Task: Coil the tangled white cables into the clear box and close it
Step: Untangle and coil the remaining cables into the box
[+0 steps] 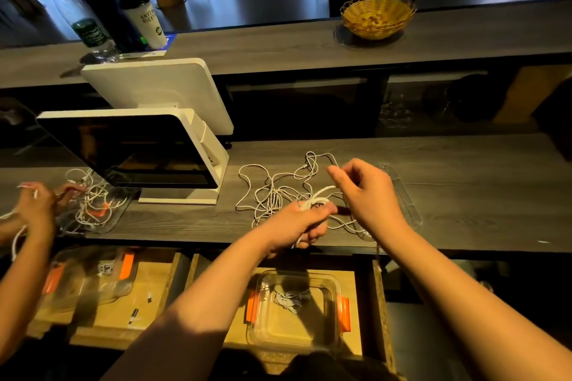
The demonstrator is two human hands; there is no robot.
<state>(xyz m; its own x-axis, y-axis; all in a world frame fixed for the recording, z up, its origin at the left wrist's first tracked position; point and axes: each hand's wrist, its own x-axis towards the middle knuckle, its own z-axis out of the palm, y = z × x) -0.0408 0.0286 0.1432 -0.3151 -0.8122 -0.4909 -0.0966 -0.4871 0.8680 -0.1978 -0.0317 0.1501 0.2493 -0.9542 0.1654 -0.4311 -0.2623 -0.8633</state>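
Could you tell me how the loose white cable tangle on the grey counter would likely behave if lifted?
The thin white cable tangle looks floppy, lying in loose loops, so it would probably sag and trail. Strands cross repeatedly, so snagging seems likely. It appears light.

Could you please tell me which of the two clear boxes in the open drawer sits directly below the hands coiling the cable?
The right-hand clear box, open with orange latches and a small cable bundle inside; the other lies further left, below a second person's hands.

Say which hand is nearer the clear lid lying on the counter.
Right. The right hand is raised just left of the clear lid, overlapping its edge; the left hand grips a cable coil farther left.
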